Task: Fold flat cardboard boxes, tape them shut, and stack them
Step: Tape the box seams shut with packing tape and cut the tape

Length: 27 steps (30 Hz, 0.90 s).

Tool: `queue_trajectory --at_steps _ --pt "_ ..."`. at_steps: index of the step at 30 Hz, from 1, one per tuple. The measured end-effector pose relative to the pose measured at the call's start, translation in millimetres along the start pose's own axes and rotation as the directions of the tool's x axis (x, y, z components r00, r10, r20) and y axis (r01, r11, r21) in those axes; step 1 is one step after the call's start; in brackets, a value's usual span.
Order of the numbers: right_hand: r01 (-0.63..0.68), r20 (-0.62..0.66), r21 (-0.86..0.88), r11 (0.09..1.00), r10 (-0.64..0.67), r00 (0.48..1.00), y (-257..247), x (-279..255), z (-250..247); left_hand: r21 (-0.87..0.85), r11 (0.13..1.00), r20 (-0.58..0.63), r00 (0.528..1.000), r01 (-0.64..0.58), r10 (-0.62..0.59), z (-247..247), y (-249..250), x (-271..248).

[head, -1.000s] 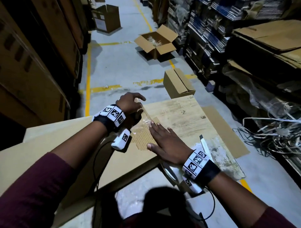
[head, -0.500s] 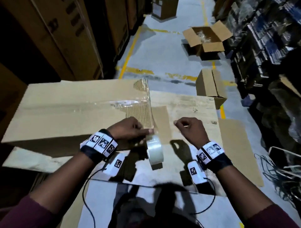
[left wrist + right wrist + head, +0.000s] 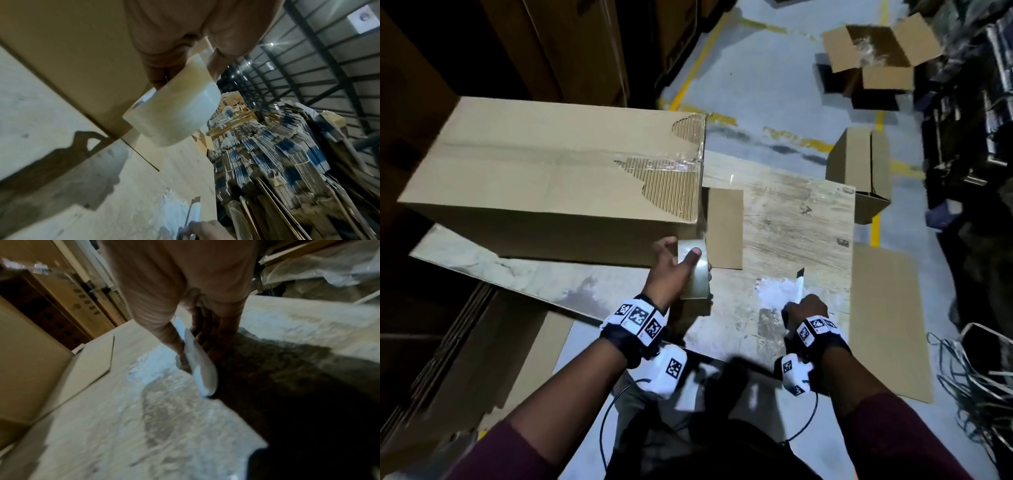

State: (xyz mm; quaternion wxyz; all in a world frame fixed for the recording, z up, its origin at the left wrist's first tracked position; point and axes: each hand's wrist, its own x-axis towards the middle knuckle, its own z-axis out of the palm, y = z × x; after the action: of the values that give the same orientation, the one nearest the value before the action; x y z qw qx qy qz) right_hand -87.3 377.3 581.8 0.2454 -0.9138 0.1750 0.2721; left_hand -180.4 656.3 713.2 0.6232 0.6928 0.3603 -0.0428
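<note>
A large brown cardboard box [image 3: 544, 178] lies on the worn work table [image 3: 798, 219], its top seam taped and its paper skin torn near the right end. My left hand [image 3: 674, 267] grips a roll of clear tape [image 3: 694, 270] [image 3: 174, 112] at the box's near right corner, and a strip of tape runs up the box's end. My right hand [image 3: 803, 308] [image 3: 197, 331] holds a white box cutter [image 3: 798, 286] [image 3: 197, 363] over the table's near edge, blade pointing away from me.
A flat cardboard piece [image 3: 724, 228] lies beside the box's right end. On the floor beyond stand a closed small box [image 3: 859, 168] and an open box [image 3: 876, 58]. Tall cartons [image 3: 571, 44] line the left. Loose straps [image 3: 976, 377] and stacked flat cartons [image 3: 267, 162] fill the right.
My left hand has drawn the tape roll down past the box's right end. My right hand has dropped to the table's near edge and picked up the box cutter.
</note>
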Motion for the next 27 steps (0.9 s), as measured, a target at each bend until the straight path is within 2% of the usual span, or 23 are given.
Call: queue_trajectory --at_steps 3,6,9,11,14,17,20,24,27 --pt "0.019 0.065 0.204 0.979 -0.033 0.997 -14 -18 -2 0.137 0.988 -0.007 0.997 0.071 -0.071 0 3 7" --pt "0.099 0.073 0.372 0.923 -0.136 0.988 -33 -40 -10 0.085 0.992 0.002 0.996 0.09 -0.091 -6 4 10" --pt "0.158 0.064 0.656 0.738 -0.262 0.963 -52 -73 -27 -0.016 0.999 0.111 0.993 0.035 -0.033 -10 6 9" --pt "0.259 0.044 0.701 0.665 -0.402 0.914 -65 -92 -43 -0.068 0.996 0.238 0.971 0.051 -0.034 -14 10 4" --pt "0.471 0.021 0.606 0.641 -0.605 0.796 -80 -107 -61 -0.089 0.992 0.318 0.946 0.094 -0.061 -20 14 0" --pt "0.641 0.013 0.47 0.607 -0.731 0.683 -89 -120 -71 -0.098 0.99 0.305 0.95 0.103 -0.068 -23 14 -9" --pt "0.802 -0.043 0.286 0.524 -0.829 0.557 -101 -134 -82 -0.094 0.991 0.267 0.961 0.099 -0.071 -23 10 -11" --pt "0.91 0.026 0.077 0.407 -0.913 0.406 -111 -139 -102 -0.139 0.988 0.216 0.976 0.07 -0.039 -23 5 -12" --pt "0.955 0.102 -0.089 0.283 -0.951 0.291 -123 -140 -119 -0.278 0.958 0.242 0.97 0.078 -0.009 -22 7 -24"
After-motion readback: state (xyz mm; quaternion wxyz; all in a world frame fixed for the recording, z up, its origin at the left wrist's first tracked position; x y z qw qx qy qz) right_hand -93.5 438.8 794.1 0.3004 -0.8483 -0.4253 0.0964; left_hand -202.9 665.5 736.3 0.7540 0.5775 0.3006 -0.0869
